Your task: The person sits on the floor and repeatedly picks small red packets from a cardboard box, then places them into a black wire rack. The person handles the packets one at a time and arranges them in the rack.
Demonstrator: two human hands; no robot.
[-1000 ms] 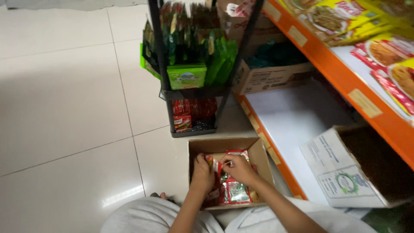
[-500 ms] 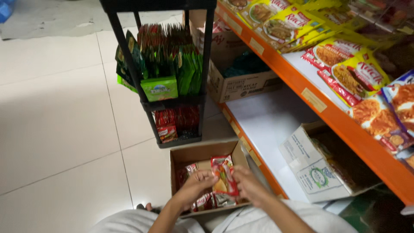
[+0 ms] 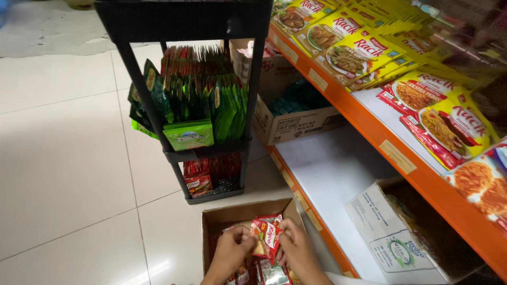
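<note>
**Sachets coming out of the carton, low in the frame**

At the bottom centre of the frame, both of the person's hands are down inside an open brown cardboard carton [image 3: 232, 219] that sits on the pale tiled floor [image 3: 63, 158]. The left hand [image 3: 231, 252] and the right hand [image 3: 296, 252] meet around a small bundle of red foil sachets [image 3: 268, 235], held upright between them. The fingers of both hands are curled in and closed on the bundle, the left from one side, the right from the other. More sachets lie loose in the carton beneath, partly hidden by the wrists.

Just above the carton stands a black wire display rack [image 3: 185, 105], its middle tier packed with green sachets [image 3: 222, 100] and its lowest tier holding red ones [image 3: 203, 174]. Along the right side runs an orange-edged shelf [image 3: 369, 121] lined with yellow and red seasoning packets [image 3: 354, 50]; below it a white shelf board [image 3: 332, 169] carries an open printed box [image 3: 296, 119] at the back and a white carton [image 3: 391, 237] nearer the lower right.

From where I stand, the step in hand looks like gathering and squaring a handful of sachets while they are in the carton. The next move, I'd judge, calls for a firm pinch so the slippery packets stay stacked, then a clean lift past the carton's raised flaps.
</note>
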